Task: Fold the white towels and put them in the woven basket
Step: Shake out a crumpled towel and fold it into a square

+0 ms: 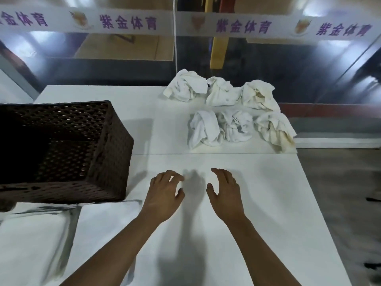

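Several crumpled white towels [228, 112] lie in two rows at the far right of the white table [268, 193]. A dark brown woven basket [107, 141] stands at the left, its inside dark and seemingly empty. My left hand [164, 195] and my right hand [225, 193] hover side by side over the bare table near its middle, palms down, fingers relaxed and slightly spread, holding nothing. Both hands are well short of the towels.
A glass wall with a white banner of purple characters [127, 22] runs behind the table. A white cloth surface [37, 240] lies in front of the basket at the lower left. The table's right edge drops to a grey floor [340, 203].
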### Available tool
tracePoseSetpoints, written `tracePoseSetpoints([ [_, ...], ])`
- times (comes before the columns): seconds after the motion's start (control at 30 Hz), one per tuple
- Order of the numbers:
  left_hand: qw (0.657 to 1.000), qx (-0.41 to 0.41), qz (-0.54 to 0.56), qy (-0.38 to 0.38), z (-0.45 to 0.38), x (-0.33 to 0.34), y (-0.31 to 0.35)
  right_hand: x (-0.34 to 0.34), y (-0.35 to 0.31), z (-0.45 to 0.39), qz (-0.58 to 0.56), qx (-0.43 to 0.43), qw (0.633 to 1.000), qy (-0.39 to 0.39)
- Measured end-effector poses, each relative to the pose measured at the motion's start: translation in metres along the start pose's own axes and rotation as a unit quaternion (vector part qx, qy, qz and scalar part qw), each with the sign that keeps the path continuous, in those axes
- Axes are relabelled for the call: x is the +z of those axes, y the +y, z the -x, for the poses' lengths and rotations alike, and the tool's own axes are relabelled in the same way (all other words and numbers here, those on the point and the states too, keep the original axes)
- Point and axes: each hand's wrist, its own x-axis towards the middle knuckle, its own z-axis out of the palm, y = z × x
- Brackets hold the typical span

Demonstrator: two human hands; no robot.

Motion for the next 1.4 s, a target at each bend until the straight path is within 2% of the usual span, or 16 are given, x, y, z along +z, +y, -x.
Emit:
tracePoseSetpoints([
  [0.4, 0.997, -0.054, -0.022, -0.048, -0.144, 0.070, 0.030, 0.000, 0.080, -0.147, 0.002, -0.028, 0.998, -0.065],
  [0.57, 0.994, -0.096, -0.055, -0.021, -0.202, 0.097, 0.023, 0.015, 0.095, -0.194, 0.010, -0.047, 0.996, -0.078],
  [0.77, 0.984, -0.157, -0.083, -0.007, -0.242, 0.126, 0.007, 0.024, 0.107, -0.209, -0.006, -0.058, 0.995, -0.078],
  [0.87, 0.989, -0.137, -0.045, 0.029, -0.246, 0.130, -0.002, 0.025, 0.108, -0.210, -0.016, -0.060, 0.996, -0.068],
  [1.07, 0.982, -0.098, 0.141, 0.080, -0.226, 0.085, 0.025, 0.017, 0.085, -0.217, -0.057, -0.080, 0.994, -0.043],
  [1.13, 0.979, -0.076, 0.180, 0.065, -0.210, 0.064, 0.041, 0.012, 0.068, -0.216, -0.067, -0.093, 0.993, -0.038],
  [1.27, 0.974, -0.034, 0.225, 0.005, -0.170, 0.031, 0.062, 0.002, 0.046, -0.204, -0.019, -0.122, 0.992, -0.008],
  [1.4, 0.965, -0.075, 0.248, -0.035, -0.136, -0.005, 0.067, -0.013, 0.037, -0.179, 0.048, -0.170, 0.984, 0.021],
])
